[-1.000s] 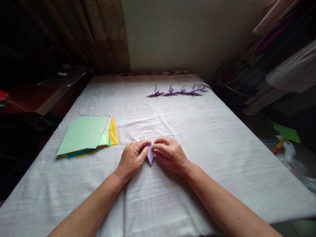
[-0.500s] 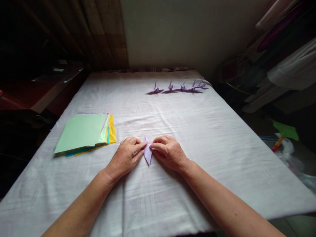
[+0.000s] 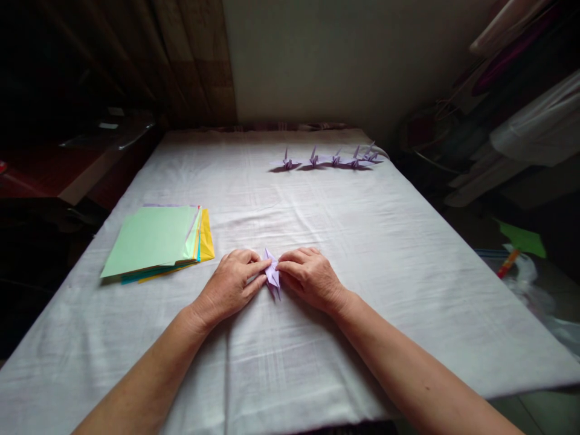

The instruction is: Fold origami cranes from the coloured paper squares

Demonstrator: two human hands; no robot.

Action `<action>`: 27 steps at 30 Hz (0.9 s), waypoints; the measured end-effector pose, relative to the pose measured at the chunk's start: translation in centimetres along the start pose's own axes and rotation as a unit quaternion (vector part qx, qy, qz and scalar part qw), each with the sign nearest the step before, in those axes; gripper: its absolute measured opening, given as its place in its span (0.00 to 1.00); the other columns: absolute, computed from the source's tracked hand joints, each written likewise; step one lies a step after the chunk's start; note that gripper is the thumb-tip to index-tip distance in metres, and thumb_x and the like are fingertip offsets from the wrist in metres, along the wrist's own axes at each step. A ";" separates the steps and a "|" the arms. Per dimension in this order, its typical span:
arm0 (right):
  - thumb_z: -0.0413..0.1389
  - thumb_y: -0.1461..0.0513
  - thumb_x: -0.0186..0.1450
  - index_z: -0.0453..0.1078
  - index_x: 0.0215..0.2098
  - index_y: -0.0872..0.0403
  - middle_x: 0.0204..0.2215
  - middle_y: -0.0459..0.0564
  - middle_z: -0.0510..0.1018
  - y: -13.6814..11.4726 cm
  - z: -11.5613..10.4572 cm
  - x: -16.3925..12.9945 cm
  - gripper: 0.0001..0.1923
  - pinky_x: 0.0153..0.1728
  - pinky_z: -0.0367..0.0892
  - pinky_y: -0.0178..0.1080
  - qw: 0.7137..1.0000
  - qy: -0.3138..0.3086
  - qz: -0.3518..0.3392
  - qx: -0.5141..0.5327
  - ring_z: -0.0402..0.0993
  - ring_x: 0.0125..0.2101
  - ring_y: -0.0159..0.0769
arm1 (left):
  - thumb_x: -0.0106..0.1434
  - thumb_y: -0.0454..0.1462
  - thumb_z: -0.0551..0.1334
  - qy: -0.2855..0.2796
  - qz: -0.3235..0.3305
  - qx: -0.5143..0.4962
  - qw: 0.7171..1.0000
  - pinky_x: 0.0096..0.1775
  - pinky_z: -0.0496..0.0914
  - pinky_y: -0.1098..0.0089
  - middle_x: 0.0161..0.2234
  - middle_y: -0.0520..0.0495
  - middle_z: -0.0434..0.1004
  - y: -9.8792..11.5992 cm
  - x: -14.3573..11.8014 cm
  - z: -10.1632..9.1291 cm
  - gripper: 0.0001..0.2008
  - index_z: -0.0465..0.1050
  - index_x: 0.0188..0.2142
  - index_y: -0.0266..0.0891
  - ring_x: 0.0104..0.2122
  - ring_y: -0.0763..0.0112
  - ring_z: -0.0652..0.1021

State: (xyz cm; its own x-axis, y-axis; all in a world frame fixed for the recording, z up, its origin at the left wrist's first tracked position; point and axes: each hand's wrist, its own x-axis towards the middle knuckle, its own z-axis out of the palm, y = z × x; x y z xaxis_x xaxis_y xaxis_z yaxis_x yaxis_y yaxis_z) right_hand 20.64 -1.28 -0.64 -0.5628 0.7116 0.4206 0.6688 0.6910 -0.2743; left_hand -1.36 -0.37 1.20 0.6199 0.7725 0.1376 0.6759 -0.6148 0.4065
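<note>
Both hands are on one small fold of purple paper [image 3: 272,277], mid-table, near the front edge of the white cloth [image 3: 353,241].

Left hand [image 3: 231,287]: palm down, knuckles up, fingers curled in toward the centre. Index tip and thumb meet on the left edge of the paper, a pinch grip. Other fingers are tucked and rest on the cloth.

Right hand [image 3: 312,279]: mirror pose. Fingers bent, index and thumb closed on the right edge of the paper. Heel of the hand sits on the cloth.

Paper: narrow, pointed at both ends, long axis running away from the camera. The near tip pokes out below the fingertips and the far tip above them. The middle is hidden between the fingers, so I can't tell how many layers there are, or whether it lies flat or is lifted slightly.

Forearms come in from the bottom corners, bare, converging on the paper.

Other stuff:
- Stack of sheets [image 3: 156,240], well left of the hands, just beyond them. Green on top, with yellow, pink and teal edges showing. Not touched.
- Row of purple cranes [image 3: 333,159] at the far right of the cloth, upright, close together, well apart from the hands. Five or so; the rightmost ones overlap, so the count is unsure.
- Dark shelf [image 3: 90,163] off the left side, and hanging clothes [image 3: 534,130] off the right.
</note>
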 end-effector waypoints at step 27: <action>0.48 0.67 0.68 0.68 0.56 0.52 0.42 0.54 0.75 -0.7 -0.9 -1.4 0.20 0.42 0.66 0.42 0.999 0.039 -0.001 0.012 0.69 0.41 0.39 | 0.61 0.35 0.59 0.067 -0.136 -0.014 0.988 0.38 0.64 0.65 0.29 0.50 0.74 1.7 1.0 0.9 0.06 0.69 0.27 0.41 0.32 0.66 0.73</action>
State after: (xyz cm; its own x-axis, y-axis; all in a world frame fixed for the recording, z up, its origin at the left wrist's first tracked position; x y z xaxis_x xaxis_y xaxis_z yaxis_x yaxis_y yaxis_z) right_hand 21.38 -2.88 -0.29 -0.5248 0.6985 0.4864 0.6547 0.6965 -0.2937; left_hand 0.79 -0.76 1.26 0.3580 0.9235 0.1378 0.7974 -0.3792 0.4694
